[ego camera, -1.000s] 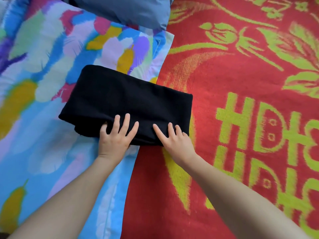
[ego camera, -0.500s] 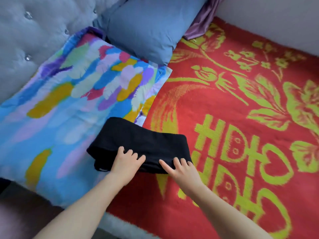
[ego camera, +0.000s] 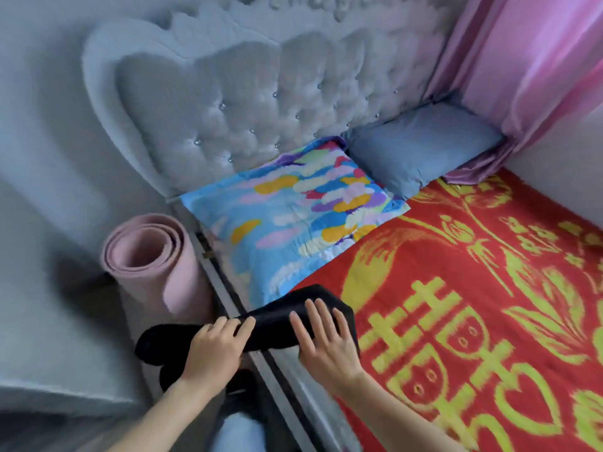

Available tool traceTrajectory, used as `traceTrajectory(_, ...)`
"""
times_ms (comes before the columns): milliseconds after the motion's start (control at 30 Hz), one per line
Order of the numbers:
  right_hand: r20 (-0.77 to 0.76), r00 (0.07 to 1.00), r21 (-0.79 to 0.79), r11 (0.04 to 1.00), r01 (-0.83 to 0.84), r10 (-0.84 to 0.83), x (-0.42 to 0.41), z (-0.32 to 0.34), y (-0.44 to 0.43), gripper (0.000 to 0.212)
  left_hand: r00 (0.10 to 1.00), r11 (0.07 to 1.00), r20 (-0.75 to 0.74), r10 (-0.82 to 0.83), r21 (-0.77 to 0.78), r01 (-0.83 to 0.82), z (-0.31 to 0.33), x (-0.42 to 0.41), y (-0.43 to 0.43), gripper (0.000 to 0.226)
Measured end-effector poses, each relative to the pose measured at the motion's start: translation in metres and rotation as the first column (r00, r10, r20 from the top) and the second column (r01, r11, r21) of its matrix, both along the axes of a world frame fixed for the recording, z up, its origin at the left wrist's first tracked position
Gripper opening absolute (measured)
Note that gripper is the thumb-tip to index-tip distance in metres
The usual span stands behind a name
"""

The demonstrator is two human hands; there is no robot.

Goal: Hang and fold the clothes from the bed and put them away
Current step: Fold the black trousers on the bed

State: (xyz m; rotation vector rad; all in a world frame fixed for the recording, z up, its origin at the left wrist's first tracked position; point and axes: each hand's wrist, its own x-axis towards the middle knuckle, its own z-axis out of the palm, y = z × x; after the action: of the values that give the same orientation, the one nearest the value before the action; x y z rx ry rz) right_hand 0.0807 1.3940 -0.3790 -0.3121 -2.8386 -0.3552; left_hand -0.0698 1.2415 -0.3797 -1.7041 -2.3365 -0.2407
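Black garment [ego camera: 277, 322] folded, at bed [ego camera: 295, 391] edge, left end hanging past it. Left hand [ego camera: 212, 350] fingers curled round fold, gripping; right hand [ego camera: 326, 345] flat on top, fingers straight, slightly spread. Folding looks done; putting away not yet done. No other clothes visible on blanket [ego camera: 473, 256]

Bed [ego camera: 295, 391], red blanket [ego camera: 456, 256] over it, colourful pillow [ego camera: 287, 220], blue pillow [ego camera: 421, 148]

The folded cloth [ego camera: 277, 326] hangs over the bed's [ego camera: 489, 288] left edge. Behind it, the left pillow [ego camera: 293, 223] and right pillow [ego camera: 421, 148] touch the headboard [ego camera: 244, 102]. A rolled mat [ego camera: 146, 262] stands left of the bed.
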Motion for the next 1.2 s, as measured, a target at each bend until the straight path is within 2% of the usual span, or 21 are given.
traceTrajectory(67, 0.004, 0.992, -0.015, 0.992, -0.122, 0.122, -0.019, 0.012, -0.036, 0.071, 0.994, 0.994, 0.003, 0.105, 0.002, -0.105, 0.014, -0.003, -0.043, 0.047)
traceTrajectory(133, -0.031, 0.97, -0.003, 0.971, -0.24, 0.24, -0.043, 0.029, -0.059, 0.058, 0.98, 0.98, 0.008, 0.198, -0.01, -0.198, 0.029, -0.007, -0.084, 0.031)
traceTrajectory(167, -0.044, 0.949, 0.013, 0.95, -0.311, 0.311, -0.057, 0.039, -0.074, 0.059, 0.964, 0.964, 0.027, 0.265, -0.04, -0.264, 0.036, -0.009, -0.11, 0.037)
traceTrajectory(233, -0.011, 0.913, 0.03, 0.913, -0.407, 0.407, -0.082, 0.057, -0.109, 0.056, 0.918, 0.92, 0.101, 0.384, -0.125, -0.372, 0.04, -0.011, -0.158, 0.065)
traceTrajectory(300, -0.041, 0.875, 0.04, 0.876, -0.481, 0.483, -0.104, 0.064, -0.142, 0.031, 0.874, 0.881, 0.111, 0.473, -0.095, -0.464, 0.04, -0.012, -0.199, 0.071)
traceTrajectory(367, -0.068, 0.818, 0.035, 0.821, -0.57, 0.571, -0.123, 0.068, -0.186, 0.03, 0.848, 0.855, 0.105, 0.519, -0.04, -0.518, 0.036, -0.013, -0.247, 0.065)
traceTrajectory(467, -0.057, 0.737, 0.02, 0.739, -0.674, 0.674, -0.15, 0.068, -0.266, 0.026, 0.811, 0.807, 0.051, 0.583, 0.074, -0.585, 0.023, -0.008, -0.33, 0.041)
traceTrajectory(533, -0.046, 0.688, -0.002, 0.689, -0.725, 0.724, -0.167, 0.064, -0.323, 0.023, 0.77, 0.766, 0.031, 0.637, 0.087, -0.637, 0.009, -0.006, -0.388, 0.045)
traceTrajectory(667, 0.057, 0.613, -0.04, 0.616, -0.787, 0.788, -0.199, 0.06, -0.44, 0.01, 0.592, 0.593, 0.039, 0.805, 0.003, -0.806, -0.026, 0.001, -0.51, 0.063)
traceTrajectory(733, 0.125, 0.585, -0.092, 0.597, -0.797, 0.801, -0.217, 0.053, -0.488, 0.025, 0.428, 0.449, 0.155, 0.89, -0.151, -0.881, -0.04, 0.007, -0.566, 0.074)
traceTrajectory(833, 0.215, 0.548, -0.128, 0.58, -0.805, 0.808, -0.239, 0.037, -0.535, 0.041, 0.272, 0.368, 0.3, 0.914, -0.336, -0.867, -0.056, 0.004, -0.62, 0.079)
traceTrajectory(867, 0.255, 0.549, -0.142, 0.592, -0.793, 0.796, -0.243, 0.034, -0.541, 0.043, 0.256, 0.374, 0.333, 0.908, -0.366, -0.852, -0.059, -0.001, -0.627, 0.084)
traceTrajectory(933, 0.318, 0.539, -0.178, 0.607, -0.774, 0.78, -0.252, 0.021, -0.555, 0.045, 0.262, 0.399, 0.356, 0.897, -0.395, -0.827, -0.063, -0.016, -0.644, 0.095)
traceTrajectory(1200, 0.496, 0.52, -0.33, 0.705, -0.628, 0.695, -0.304, -0.047, -0.567, 0.062, 0.448, 0.537, 0.297, 0.843, -0.418, -0.733, -0.102, -0.102, -0.681, 0.09)
